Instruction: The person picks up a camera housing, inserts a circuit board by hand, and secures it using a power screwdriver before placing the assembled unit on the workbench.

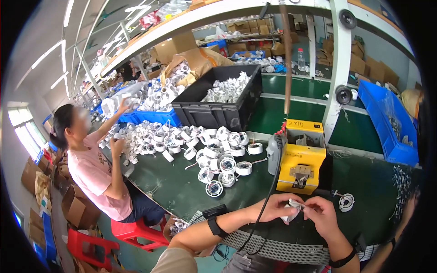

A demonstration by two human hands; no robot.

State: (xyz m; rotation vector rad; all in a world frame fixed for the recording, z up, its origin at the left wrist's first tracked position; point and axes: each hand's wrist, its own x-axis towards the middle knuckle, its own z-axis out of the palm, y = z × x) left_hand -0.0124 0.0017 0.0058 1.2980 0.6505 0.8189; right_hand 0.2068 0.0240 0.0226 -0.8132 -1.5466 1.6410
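My left hand (272, 209) grips a small white plastic part (288, 217) between thumb and fingers, just above the green bench. From the other side, the fingertips of my right hand (322, 216) pinch at the part's edge; any fine piece between them is too small to make out. Behind my hands stands a yellow machine (296, 170) with a metal fixture on its front. A round white housing with a circuit inside (346, 202) lies to the right of my right hand. Several similar white round housings (226, 164) are heaped to the left.
A black crate (207, 109) of small white parts stands behind the heap. A grey spray gun (275, 152) hangs beside the machine, its black cable crossing my left forearm. A co-worker in pink (98, 170) sits at left. A blue bin (387, 123) and small dark pieces (401, 186) are at right.
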